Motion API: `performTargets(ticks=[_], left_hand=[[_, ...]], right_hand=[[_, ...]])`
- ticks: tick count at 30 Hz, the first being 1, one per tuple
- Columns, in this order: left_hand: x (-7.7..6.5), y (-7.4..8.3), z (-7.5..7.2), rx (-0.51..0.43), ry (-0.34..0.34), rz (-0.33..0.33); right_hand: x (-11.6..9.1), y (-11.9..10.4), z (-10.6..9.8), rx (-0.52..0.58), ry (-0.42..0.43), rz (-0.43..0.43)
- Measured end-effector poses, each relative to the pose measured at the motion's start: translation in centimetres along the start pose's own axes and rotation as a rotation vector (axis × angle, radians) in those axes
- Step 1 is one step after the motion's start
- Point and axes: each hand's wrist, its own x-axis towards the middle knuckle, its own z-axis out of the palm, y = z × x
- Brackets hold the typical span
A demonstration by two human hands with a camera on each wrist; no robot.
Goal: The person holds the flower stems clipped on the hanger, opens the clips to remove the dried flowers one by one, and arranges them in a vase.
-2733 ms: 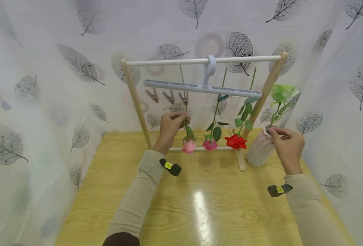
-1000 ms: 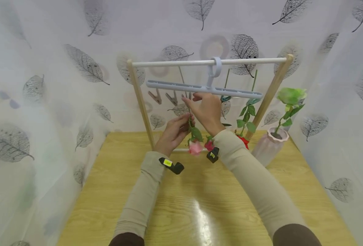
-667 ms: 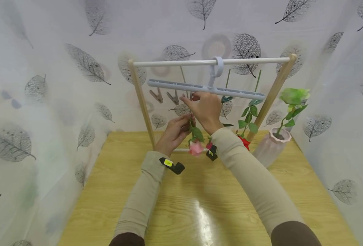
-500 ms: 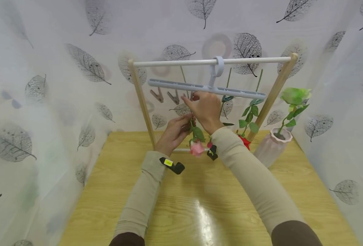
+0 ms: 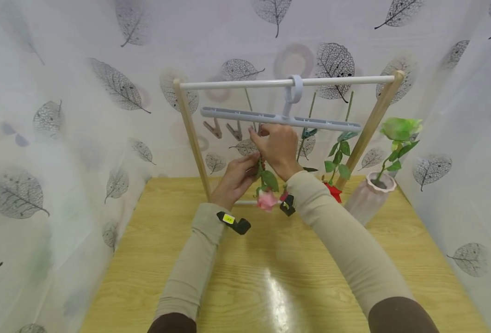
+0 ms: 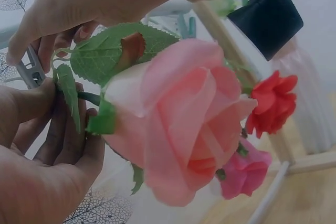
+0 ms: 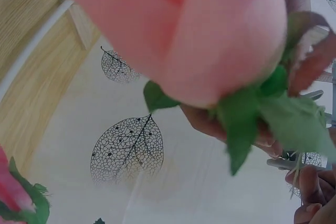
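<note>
In the head view my left hand (image 5: pixel 235 178) holds the stem of a pink rose (image 5: pixel 266 200), whose bloom hangs downward. Just above it, my right hand (image 5: pixel 279 145) pinches a grey clothespin (image 6: pixel 32 69) under the pale blue-grey hanger (image 5: pixel 245 114); that hand largely hides it from the head camera. The left wrist view shows the rose stem by the clothespin, with the left thumb against the pin's lower end. Whether the pin's jaws are apart cannot be told. Close up, the pink bloom (image 7: pixel 189 35) fills the top of the right wrist view.
Two spare clothespins (image 5: pixel 234 132) hang left of the hands. A red rose (image 5: pixel 333 191) and a darker pink rose (image 6: pixel 245 169) hang upside down to the right. A ribbed vase (image 5: pixel 364 201) with a green rose (image 5: pixel 400 128) stands beside the wooden rack (image 5: pixel 370 122).
My right hand has left the green rose at the vase and moved left to the clothespin above my left hand. The left hand stays on the pink rose's stem. Little differs over the last second.
</note>
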Motion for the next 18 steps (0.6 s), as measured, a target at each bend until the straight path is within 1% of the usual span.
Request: performTargets(ticks=[4,9,18], left_hand=[[-0.11,-0.15,0.06,0.002,0.005,0.003],[-0.21,-0.33,0.17,-0.020,0.005,0.017],[-0.46,-0.81,-0.17,0.026,0.038,0.009]], right_hand=[[-0.05,-0.01,-0.02,0.007,-0.004,0.006],[-0.07,0.00,-0.09,0.002,-0.015,0.010],[-0.08,-0.01,-0.27,0.003,-0.031,0.017]])
